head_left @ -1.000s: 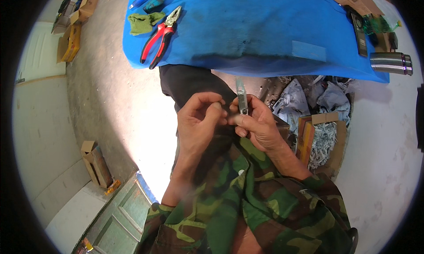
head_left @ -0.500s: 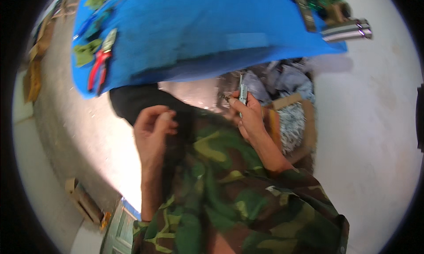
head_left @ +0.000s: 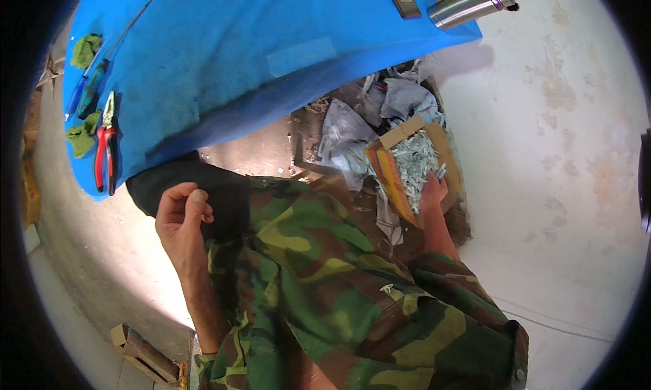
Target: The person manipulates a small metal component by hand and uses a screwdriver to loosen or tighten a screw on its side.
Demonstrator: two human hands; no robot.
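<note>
- Two hands are sitting well apart: nearest me, the left hand (head_left: 182, 217) is hanging over the lap in camouflage clothing, fingers loosely curled with the thumb resting against them, and I am seeing nothing in it.
- The right hand (head_left: 434, 190) is reaching down to the floor on the right side, into an open cardboard box (head_left: 400, 135). A small pale bluish piece (head_left: 441, 173) is showing at its fingertips, but I cannot tell whether the fingers are clamping it or only touching it.
- The box is holding a loose heap of small pale pieces (head_left: 413, 161), too small for me to identify.
- I am judging the step in hand to be working at that heap. With everything lying loose and tangled, singling out one piece would call for a fine pinch.
- Just beyond the box, crumpled grey wrappings (head_left: 400, 98) are lying on the floor.
- Farther off, the blue table (head_left: 224, 44) is carrying red-handled pliers (head_left: 105, 146), a blue-handled tool (head_left: 91, 91), green rags (head_left: 85, 49) and, at its far right corner, a steel flask (head_left: 471, 2) lying on its side.
</note>
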